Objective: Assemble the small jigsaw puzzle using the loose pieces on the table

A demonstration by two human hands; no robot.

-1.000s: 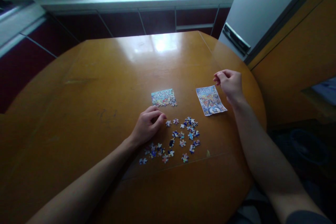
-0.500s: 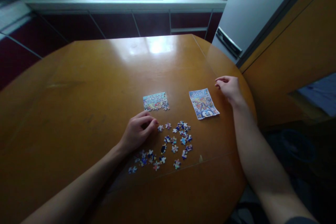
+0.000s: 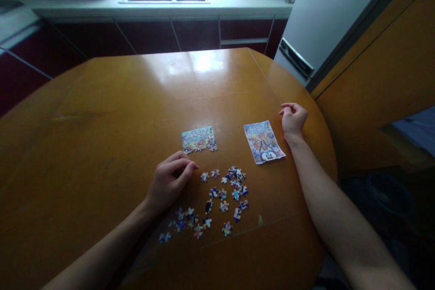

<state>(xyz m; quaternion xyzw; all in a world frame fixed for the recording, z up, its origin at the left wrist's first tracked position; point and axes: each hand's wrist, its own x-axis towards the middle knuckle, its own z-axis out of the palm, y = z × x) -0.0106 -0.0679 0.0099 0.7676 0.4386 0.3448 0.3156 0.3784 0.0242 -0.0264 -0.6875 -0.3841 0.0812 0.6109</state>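
Many loose puzzle pieces (image 3: pixel 235 195) on wooden surface (image 3: pixel 136 95). Left hand (image 3: pixel 169 182) between them and part-built puzzle (image 3: pixel 199 139); right hand (image 3: pixel 293 120) beside printed sheet (image 3: pixel 263 141), title blurred. Both grips curled; cannot tell whether closed on anything.

Wood tbl (image 3: pixel 129 99) w/ loose pcs (image 3: pixel 208 207), part-done puzzle (image 3: pixel 199 139), pic sheet (image 3: pixel 263 141)

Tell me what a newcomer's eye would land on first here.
Probably the loose puzzle pieces, scattered on the near part of the wooden table, between the forearms. Just beyond them lies the partly joined puzzle, its near edge ragged. To its right, the colourful printed sheet lies near the right hand.
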